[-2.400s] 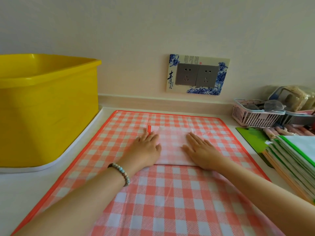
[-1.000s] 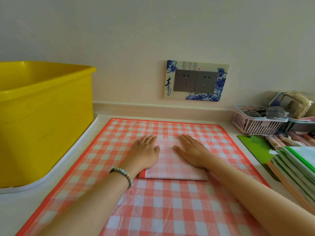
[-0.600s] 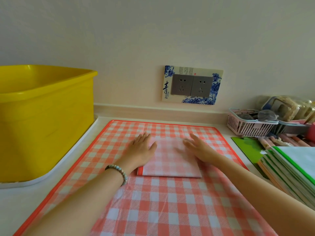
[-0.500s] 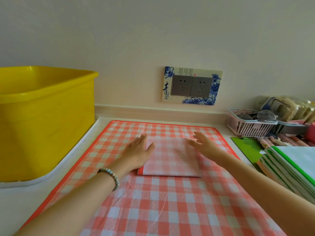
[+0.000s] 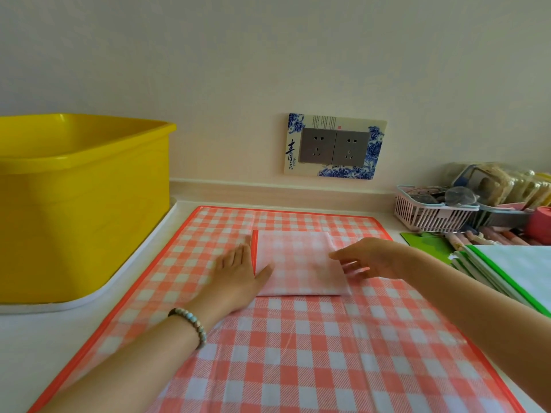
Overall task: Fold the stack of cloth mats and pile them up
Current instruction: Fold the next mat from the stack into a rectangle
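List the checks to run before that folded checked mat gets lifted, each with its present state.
1. Folded mat lies flat, edges squared: ok.
2. Left hand lies flat at its left edge, thumb on it: ok.
3. Right hand is at its right edge, thumb and fingers apart, no grip closed: not ok.
4. Whether that hand reaches under the edge: cannot tell.
5. Spread mat beneath lies flat: ok.
6. Green-edged stack at the right, top level: ok.
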